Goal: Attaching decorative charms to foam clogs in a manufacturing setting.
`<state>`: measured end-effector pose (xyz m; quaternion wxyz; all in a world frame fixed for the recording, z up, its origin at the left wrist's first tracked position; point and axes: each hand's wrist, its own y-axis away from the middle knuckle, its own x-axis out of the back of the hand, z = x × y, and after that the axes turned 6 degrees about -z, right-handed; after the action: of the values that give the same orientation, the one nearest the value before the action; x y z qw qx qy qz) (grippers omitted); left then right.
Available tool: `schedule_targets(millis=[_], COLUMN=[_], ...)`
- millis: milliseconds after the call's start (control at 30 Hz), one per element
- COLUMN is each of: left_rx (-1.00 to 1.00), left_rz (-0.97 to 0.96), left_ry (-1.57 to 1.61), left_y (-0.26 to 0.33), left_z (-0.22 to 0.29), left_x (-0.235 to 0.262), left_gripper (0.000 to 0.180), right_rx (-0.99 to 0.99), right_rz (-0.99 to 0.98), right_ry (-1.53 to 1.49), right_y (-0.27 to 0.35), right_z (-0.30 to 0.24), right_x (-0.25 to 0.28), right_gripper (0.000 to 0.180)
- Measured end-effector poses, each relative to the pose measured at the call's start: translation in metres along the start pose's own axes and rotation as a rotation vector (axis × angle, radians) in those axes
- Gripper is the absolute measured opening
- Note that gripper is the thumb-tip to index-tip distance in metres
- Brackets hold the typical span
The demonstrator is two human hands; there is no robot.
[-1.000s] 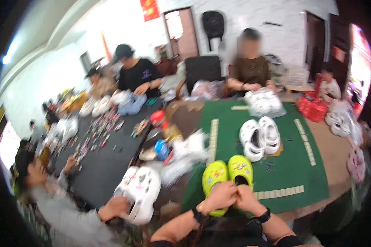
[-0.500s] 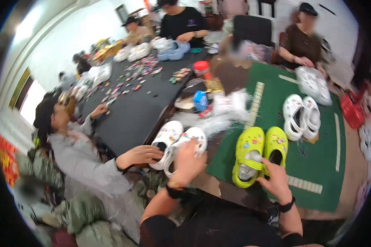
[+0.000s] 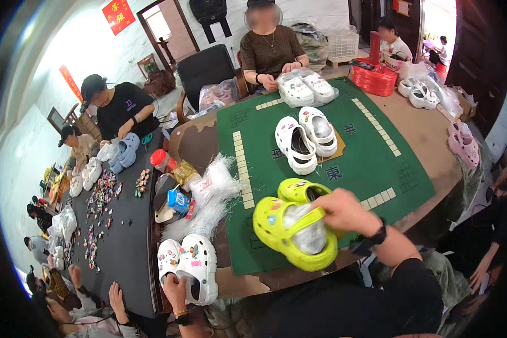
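My right hand (image 3: 349, 213) is closed on a pair of lime-green clogs (image 3: 267, 225), gripping the near clog by its heel strap. The pair is tilted, with charms on the toes and crumpled transparent wrap inside the near clog. At the left edge of the table, my left hand (image 3: 176, 294) pinches the rim of a pair of white clogs (image 3: 204, 253) that carry colourful charms. Farther back on the green mat (image 3: 372, 180), another white pair (image 3: 290, 141) stands near the middle.
A person across the table handles bagged white clogs (image 3: 307, 87). White threads (image 3: 208, 197), a blue packet (image 3: 178, 200) and a red-lidded jar (image 3: 162, 160) lie at left. Loose charms (image 3: 98, 197) cover the black table, where other people work. Pink clogs (image 3: 463, 145) sit at right.
My view has turned to the right. My right hand has gone from touching the lime-green clogs to gripping and tilting them. A co-worker's hand has left the white clogs at my left hand.
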<state>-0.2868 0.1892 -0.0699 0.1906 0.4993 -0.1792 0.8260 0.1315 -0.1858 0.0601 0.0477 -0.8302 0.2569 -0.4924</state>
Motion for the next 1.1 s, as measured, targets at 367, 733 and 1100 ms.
schedule_targets(millis=[367,733,1100], left_rx=[-0.024,-0.17,-0.372], left_rz=[0.08,0.117,-0.319], left_ry=[-0.044,0.049,0.271], left_y=[-0.009,0.028,0.016], left_z=[-0.008,0.092,0.282], left_x=[-0.011,0.046,-0.071], left_gripper=[0.031,0.027,0.024], right_rx=[-0.079,-0.594,-0.422], right_rz=[0.4,0.28,-0.153], right_ry=[0.539,0.744,-0.656], right_y=[0.036,0.063,0.032], right_z=[0.089,0.225,0.034], right_x=[0.137,0.053,-0.055], right_gripper=[0.027,0.04,0.06])
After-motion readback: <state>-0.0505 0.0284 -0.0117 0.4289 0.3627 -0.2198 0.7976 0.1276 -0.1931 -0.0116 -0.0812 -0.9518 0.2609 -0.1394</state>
